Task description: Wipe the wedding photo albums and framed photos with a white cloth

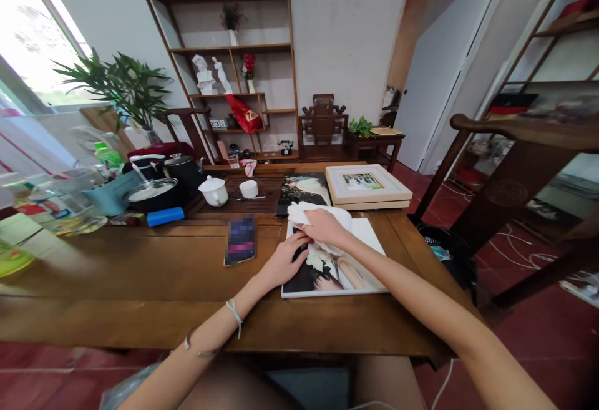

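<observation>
A large photo print or album point(322, 276) with a picture of white flowers and a person lies flat near the table's front edge. My right hand point(325, 229) presses down on a crumpled white cloth point(299, 211) at its upper part, fingers bent over the cloth. Close beside it, my left hand point(285, 260) rests on the left side of the picture with its fingers stretched out and nothing held. The fingertips of both hands nearly meet, and the cloth and right forearm hide part of the picture.
Behind the print lie another dark photo panel point(306, 188) and a cream framed box point(367, 185). A phone point(241, 240) is to the left. Farther left stand a white lidded bowl point(214, 191), small white cup point(249, 189), black kettle point(182, 170) and blue box point(165, 216). A wooden chair point(519, 179) stands right.
</observation>
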{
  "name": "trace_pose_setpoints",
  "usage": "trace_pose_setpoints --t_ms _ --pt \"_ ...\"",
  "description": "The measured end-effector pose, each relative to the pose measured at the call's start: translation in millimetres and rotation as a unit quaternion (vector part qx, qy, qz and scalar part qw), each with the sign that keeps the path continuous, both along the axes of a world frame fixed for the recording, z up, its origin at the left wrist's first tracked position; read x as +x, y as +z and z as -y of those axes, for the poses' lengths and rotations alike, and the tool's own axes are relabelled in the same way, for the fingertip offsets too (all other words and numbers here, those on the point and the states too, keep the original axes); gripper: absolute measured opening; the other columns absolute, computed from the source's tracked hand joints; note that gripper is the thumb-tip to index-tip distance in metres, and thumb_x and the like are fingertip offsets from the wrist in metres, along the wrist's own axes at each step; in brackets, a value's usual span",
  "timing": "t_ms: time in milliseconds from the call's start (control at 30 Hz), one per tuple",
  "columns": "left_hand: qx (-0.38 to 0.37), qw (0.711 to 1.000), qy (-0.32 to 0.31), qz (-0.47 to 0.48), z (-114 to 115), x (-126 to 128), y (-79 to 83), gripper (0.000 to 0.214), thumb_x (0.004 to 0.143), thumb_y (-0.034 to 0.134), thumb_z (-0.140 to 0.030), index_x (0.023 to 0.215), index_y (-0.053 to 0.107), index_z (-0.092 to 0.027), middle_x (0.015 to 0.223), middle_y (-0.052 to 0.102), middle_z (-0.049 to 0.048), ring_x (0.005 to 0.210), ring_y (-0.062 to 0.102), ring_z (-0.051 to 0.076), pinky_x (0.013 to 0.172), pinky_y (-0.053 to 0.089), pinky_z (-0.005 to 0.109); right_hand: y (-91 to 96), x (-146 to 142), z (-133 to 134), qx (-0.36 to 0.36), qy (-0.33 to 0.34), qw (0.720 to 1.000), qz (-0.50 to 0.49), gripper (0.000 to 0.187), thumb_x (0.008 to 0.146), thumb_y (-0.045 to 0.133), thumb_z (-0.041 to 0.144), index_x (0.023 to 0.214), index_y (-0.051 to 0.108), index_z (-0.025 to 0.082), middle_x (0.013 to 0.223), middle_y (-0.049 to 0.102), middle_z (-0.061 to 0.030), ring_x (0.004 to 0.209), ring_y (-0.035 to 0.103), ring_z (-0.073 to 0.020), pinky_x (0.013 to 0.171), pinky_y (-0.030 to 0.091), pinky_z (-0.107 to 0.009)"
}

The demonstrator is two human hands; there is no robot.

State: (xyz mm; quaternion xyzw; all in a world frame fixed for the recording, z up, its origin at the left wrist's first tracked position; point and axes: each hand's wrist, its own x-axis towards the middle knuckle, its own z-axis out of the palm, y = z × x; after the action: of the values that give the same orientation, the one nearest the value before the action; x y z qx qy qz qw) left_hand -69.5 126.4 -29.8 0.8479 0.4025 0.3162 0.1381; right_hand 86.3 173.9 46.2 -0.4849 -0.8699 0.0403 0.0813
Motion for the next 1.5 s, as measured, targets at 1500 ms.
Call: trace_pose_setpoints --t_ms 1500 --pt "-0.021 0.999 0.025 0.035 -13 -7 -22.4 0.037 0.093 0.04 -0.017 0.126 0.057 -0.018 0.141 0.05 0.0123 0.134 0.043 0.025 0.113 0.034 0.047 -39.4 52 39 0.044 0.087 0.994 -0.05 0.062 0.068 0.058 0.013 0.13 0.051 0.012 0.132 0.054 -0.0165 0.125 0.04 -0.0299 0.105 0.027 -0.049"
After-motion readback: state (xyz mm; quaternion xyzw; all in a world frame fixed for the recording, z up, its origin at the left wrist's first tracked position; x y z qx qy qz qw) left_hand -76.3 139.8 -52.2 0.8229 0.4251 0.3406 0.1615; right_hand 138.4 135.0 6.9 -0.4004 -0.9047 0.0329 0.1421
